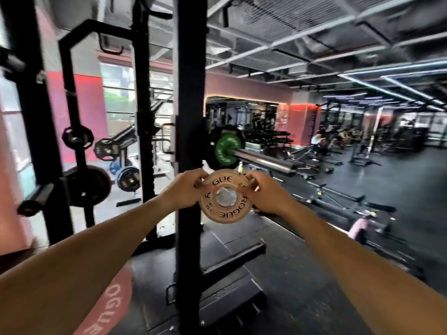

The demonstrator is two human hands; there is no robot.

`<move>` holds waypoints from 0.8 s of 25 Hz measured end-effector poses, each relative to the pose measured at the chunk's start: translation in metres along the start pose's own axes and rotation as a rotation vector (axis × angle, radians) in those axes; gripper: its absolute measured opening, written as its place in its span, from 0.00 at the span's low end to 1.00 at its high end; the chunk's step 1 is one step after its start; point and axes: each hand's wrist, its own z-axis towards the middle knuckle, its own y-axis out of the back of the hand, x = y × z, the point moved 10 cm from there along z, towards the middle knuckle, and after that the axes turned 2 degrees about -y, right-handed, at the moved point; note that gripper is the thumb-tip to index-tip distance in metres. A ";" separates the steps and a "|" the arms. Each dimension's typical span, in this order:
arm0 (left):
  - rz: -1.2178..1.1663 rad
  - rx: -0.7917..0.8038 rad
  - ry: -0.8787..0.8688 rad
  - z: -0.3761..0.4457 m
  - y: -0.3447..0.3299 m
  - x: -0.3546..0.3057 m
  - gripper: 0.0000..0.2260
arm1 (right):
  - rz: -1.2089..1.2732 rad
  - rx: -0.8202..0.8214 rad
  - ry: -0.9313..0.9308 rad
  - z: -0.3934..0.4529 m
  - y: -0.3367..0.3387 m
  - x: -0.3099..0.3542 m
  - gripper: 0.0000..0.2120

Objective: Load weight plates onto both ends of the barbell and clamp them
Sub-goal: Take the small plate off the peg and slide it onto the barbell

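I hold a small tan weight plate (226,215) marked ROGUE upright in front of me, below the barbell's end. My left hand (187,191) grips its left rim and my right hand (263,193) grips its right rim, thumb near the centre hole. The barbell sleeve (263,160) juts toward me on the rack, its free end just above and right of the plate. A green plate (226,149) and a larger black plate (212,151) behind it sit on the sleeve's inner part.
The black rack upright (189,93) stands right behind my hands. Spare plates hang on pegs at left (88,186). A rack foot and bench base (232,281) lie on the floor below. Machines and a seated person (315,140) fill the far right.
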 end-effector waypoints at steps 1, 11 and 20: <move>-0.011 0.010 -0.002 0.013 -0.019 -0.010 0.04 | -0.013 -0.008 -0.022 -0.001 0.015 -0.020 0.10; 0.018 -0.004 -0.051 0.159 -0.163 -0.082 0.05 | 0.050 -0.145 -0.005 0.058 0.134 -0.185 0.08; 0.071 -0.096 -0.064 0.194 -0.156 -0.072 0.13 | 0.144 -0.037 0.161 0.134 0.121 -0.210 0.13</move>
